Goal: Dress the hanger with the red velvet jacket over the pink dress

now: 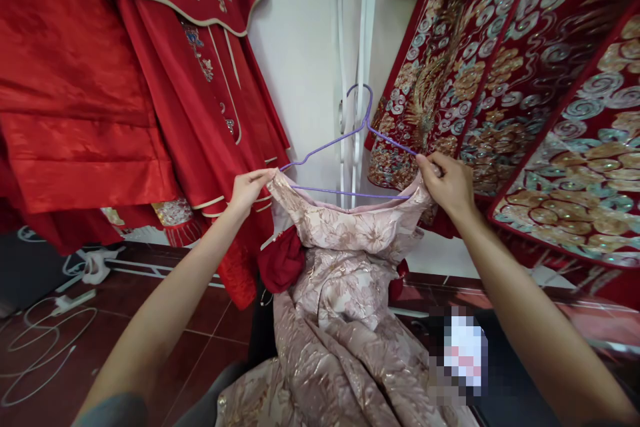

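Note:
A pale pink dress (345, 230) with a shiny floral pattern hangs on a purple hanger (334, 142), its skirt spreading down over my lap. My left hand (249, 192) pinches the dress's left shoulder edge at the hanger's left end. At the opposite shoulder, my right hand (447, 185) is closed on the fabric by the hanger's right end. The hanger's hook stands free in front of white upright poles. A dark red gathered cloth piece (283, 260) lies against the dress's left side, and a smaller red bit shows on its right.
Red garments (190, 80) hang at the left; heavily embroidered red ones (500, 93) hang at the right. White poles (357, 27) rise against the wall. A white cable (55, 327) and power strip (73, 302) lie on the dark red tiled floor. A blurred-out patch (465, 350) is lower right.

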{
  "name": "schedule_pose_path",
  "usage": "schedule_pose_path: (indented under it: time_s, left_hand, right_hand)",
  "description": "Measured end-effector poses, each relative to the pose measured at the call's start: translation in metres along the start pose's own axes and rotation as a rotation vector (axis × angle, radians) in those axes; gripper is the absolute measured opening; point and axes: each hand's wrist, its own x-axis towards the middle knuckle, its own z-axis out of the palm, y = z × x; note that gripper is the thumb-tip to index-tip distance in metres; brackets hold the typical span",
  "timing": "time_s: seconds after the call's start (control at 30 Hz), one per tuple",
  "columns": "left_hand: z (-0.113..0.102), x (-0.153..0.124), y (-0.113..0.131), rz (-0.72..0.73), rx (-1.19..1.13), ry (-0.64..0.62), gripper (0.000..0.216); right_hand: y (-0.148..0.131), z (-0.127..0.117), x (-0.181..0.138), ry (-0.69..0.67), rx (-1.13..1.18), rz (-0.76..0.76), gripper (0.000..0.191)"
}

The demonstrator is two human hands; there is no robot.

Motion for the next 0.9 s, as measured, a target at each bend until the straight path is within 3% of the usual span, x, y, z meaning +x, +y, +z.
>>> schedule_pose_path:
  time_s: [0.23, 0.37, 0.5, 0.6, 0.73, 0.8, 0.9]
  left_hand:
    - [0.076, 0.024, 0.024, 0.264, 0.117, -0.115, 0.031]
    - [0.091, 0.025, 0.02, 0.332, 0.336, -0.14, 0.032]
    - [0.065, 0.022, -0.006, 0.306, 0.473, -0.205, 0.04]
    - [0.035, 0.009, -0.032, 0.114, 0.422, -0.203, 0.043]
    - [-0.002, -0.024, -0.059, -0.154, 0.393, -0.445, 0.062]
    - [-0.016, -0.039, -0.068, -0.215, 0.43, -0.6, 0.068]
    - [-0.028, -0.055, -0.075, -0.252, 0.46, -0.738, 0.07]
  right_hand:
    - [-0.008, 0.004, 0.006, -0.036, 0.01, 0.079, 0.028]
    - [-0.006, -0.002, 0.005, -0.034, 0.078, 0.076, 0.033]
    - [0.024, -0.002, -0.011, 0.063, 0.25, 0.144, 0.04]
    - [0.053, 0.007, -0.042, 0.193, 0.573, 0.406, 0.048]
    - [0.078, 0.029, -0.1, -0.182, 0.957, 0.722, 0.05]
    - [0.084, 0.043, -0.123, -0.389, 0.924, 0.854, 0.051]
    - [0.083, 0.061, -0.14, -0.596, 0.872, 0.865, 0.036]
